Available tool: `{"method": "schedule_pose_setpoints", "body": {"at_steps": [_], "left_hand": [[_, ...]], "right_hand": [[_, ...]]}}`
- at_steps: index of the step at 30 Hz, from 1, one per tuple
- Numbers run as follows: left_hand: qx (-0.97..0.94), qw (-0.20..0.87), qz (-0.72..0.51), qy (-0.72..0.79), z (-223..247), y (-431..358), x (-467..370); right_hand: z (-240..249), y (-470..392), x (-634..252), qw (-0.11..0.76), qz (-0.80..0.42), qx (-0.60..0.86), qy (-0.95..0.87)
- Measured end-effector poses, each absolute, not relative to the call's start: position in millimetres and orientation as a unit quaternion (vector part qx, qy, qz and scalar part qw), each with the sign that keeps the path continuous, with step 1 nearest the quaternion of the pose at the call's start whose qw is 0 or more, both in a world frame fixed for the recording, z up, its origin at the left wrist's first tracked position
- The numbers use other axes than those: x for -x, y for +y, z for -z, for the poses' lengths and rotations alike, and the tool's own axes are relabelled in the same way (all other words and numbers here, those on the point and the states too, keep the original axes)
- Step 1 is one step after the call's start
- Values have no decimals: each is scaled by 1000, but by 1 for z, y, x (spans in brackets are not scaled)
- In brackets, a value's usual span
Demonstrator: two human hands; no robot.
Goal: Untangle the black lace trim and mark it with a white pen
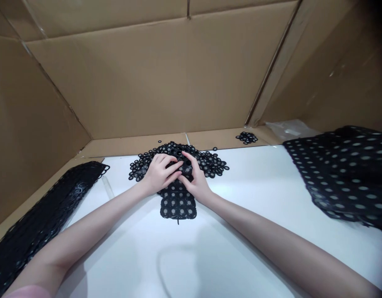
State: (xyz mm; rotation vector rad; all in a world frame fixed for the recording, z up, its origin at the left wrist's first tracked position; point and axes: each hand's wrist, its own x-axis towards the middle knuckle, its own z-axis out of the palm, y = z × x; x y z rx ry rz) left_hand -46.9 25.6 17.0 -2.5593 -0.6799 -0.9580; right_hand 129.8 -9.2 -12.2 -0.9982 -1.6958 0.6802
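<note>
Curling inward over the upper part of a black, pale-dotted, flat strip [177,203] on the smooth white tabletop [250,178], the left hand [160,173] and right hand [197,183] nearly meet, fingers bent; whether they grasp anything cannot be told. Small, round black rings [213,164] lie heaped around the hands.

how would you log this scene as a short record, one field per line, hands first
left hand: left hand, fingers bent over the work; grip unclear
right hand: right hand, thumb and forefinger spread over the work
work: black dotted sheet, its near end sticking out below the hands
around hands: heap of black rings
far right: small ring pile, clear plastic
left edge: long black bundle
right edge: larger dotted sheet
surface: white table
backdrop: cardboard walls
</note>
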Motion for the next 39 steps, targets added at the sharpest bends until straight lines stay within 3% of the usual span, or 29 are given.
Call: {"method": "schedule_pose_setpoints", "body": {"at_steps": [7, 13, 18, 24, 34, 39], "left_hand": [[943, 80, 230, -228, -26, 28, 50], [937, 90, 265, -211, -14, 30, 48], [915, 18, 314, -251, -9, 31, 46], [908, 76, 337, -236, -15, 22, 46], [928, 178, 271, -180, -22, 21, 41], [925, 125, 283, -220, -16, 22, 37]], "right_hand": [[16, -10, -129, 475, -268, 386, -744], [16, -11, -128, 471, -260, 376, -755], [17, -10, -129, 456, -269, 374, -762], [18, -8, -129, 452, -274, 395, -751], [21, -9, -130, 403, -233, 392, -794], [24, -9, -128, 429, -209, 361, -802]]}}
